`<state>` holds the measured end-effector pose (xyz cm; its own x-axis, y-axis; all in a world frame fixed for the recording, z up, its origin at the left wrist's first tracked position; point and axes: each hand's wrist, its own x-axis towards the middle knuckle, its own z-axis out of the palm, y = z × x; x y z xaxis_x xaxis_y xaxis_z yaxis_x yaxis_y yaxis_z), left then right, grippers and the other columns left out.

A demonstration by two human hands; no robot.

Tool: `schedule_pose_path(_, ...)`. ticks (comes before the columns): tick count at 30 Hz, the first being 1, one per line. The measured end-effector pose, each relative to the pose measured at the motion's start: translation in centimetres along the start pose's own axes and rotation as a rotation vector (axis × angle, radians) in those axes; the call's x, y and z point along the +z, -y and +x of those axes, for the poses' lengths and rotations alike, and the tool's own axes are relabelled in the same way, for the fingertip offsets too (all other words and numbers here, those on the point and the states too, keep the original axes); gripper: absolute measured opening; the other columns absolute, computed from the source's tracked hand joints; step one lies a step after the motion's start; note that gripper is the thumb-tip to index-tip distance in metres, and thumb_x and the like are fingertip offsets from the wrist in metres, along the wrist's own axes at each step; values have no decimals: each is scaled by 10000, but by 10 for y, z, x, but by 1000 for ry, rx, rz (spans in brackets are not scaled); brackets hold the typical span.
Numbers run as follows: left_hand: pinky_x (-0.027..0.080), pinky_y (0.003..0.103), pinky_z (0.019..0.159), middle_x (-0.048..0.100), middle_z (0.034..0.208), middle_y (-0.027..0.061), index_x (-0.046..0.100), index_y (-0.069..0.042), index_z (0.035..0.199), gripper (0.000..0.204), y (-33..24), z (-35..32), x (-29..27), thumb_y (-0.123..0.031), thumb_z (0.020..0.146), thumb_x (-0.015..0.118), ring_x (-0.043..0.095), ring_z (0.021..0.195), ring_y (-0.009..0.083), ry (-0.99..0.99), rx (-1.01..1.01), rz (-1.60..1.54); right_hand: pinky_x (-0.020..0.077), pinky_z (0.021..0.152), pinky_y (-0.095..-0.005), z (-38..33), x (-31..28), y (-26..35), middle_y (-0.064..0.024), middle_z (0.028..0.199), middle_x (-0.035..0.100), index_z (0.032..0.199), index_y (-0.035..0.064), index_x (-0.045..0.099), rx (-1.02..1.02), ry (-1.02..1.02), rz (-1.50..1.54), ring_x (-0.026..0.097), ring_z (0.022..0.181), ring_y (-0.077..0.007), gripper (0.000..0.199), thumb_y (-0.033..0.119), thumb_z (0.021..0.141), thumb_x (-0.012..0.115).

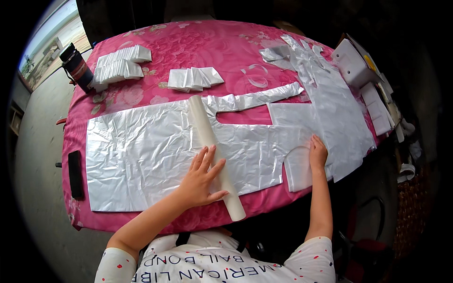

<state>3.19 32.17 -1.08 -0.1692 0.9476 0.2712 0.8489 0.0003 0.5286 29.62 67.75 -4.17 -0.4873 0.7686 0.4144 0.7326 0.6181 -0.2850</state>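
Observation:
A white plastic carrier bag (137, 151) with long handle strips lies flat and wrinkled across the near half of the table. Across it, slanting toward me, lies a pale smooth tube (203, 120); its near end reaches past the bag's edge. My left hand (205, 174) rests on the tube with its fingers spread. To the right, my right hand (318, 153) has its fingers closed at the curved edge of a translucent plastic bag (298, 174). More loose plastic bags (337, 118) overlap at the table's right side.
Folded plastic packets stand in rows (120, 63) at the far left and in a small group (194, 78) at the far middle. A dark bottle (76, 68) is at the left edge, above a black bar (75, 174). White boxes (354, 63) border the right. Pink floral cloth (203, 45) covers the table.

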Motion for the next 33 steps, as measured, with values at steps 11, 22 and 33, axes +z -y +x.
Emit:
schedule_pose_path(11, 323, 434, 1015, 297, 1399, 225, 439, -30, 1273, 571, -16, 0, -10, -292, 806, 636, 323, 1288, 345, -121, -90, -436, 472, 580, -268, -52, -52, 199, -81, 715, 616, 802, 23, 566, -95, 108, 657, 598, 618, -177, 146, 41, 727, 691)
schedule_pose_path(22, 493, 239, 648, 651, 807, 64, 618, -1, 937, 156, 105, -98, -116, -94, 815, 644, 627, 705, 127, 70, -972, -1053, 472, 685, -363, -136, -66, 281, -112, 869, 582, 915, 31, 591, -554, 317, 547, 565, 767, -293, 350, 250, 693, 747)
schedule_pose_path(33, 515, 280, 669, 615, 727, 62, 549, 17, 888, 137, 104, -127, -165, 4, 787, 642, 619, 682, 138, -9, -969, -1196, 461, 704, -379, -139, -71, 295, -125, 898, 560, 963, 19, 555, -496, 305, 481, 548, 817, -298, 424, 277, 692, 753)
